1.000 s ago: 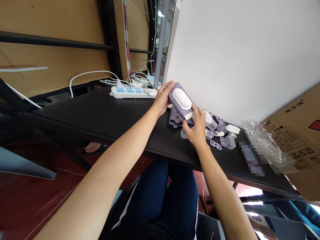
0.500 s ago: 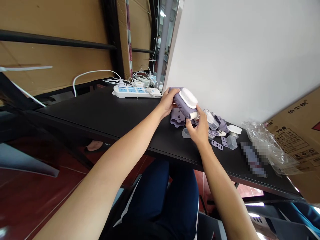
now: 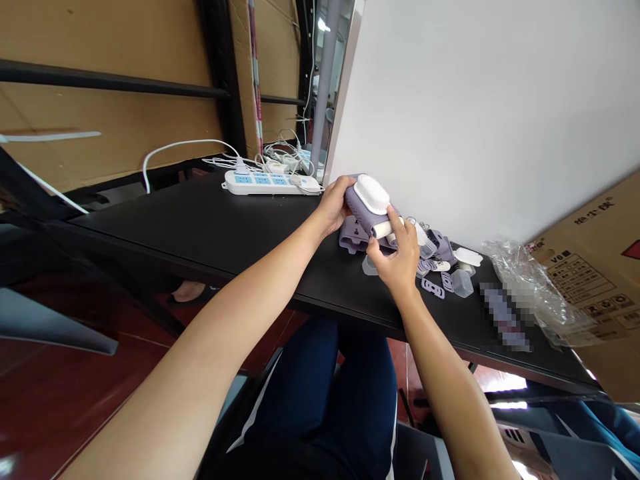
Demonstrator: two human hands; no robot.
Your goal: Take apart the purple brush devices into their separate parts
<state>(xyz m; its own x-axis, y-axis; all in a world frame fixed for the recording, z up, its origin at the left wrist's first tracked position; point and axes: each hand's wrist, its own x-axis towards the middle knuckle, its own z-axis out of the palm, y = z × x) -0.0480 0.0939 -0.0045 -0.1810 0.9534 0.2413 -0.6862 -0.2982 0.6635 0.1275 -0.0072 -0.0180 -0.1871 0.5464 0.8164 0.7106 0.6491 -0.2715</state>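
Note:
A purple device with a white ribbed pad [image 3: 369, 199] is held just above the black table [image 3: 210, 230]. My left hand [image 3: 334, 205] grips its far end. My right hand [image 3: 397, 257] pinches a white cylindrical piece [image 3: 383, 230] at its near end. A second purple shell [image 3: 350, 239] lies on the table under the device. Small purple, white and clear plastic parts [image 3: 445, 270] lie scattered just right of my right hand.
A white power strip [image 3: 260, 183] with tangled cables lies at the table's back. Crumpled clear plastic wrap [image 3: 530, 287] and a cardboard box [image 3: 595, 280] sit at the right. A white wall panel rises behind the parts. Cardboard and black shelf bars stand at the left.
The purple device has tipped and dropped slightly toward the table between my hands. My right hand stays on the white end piece, its fingers shifted a little.

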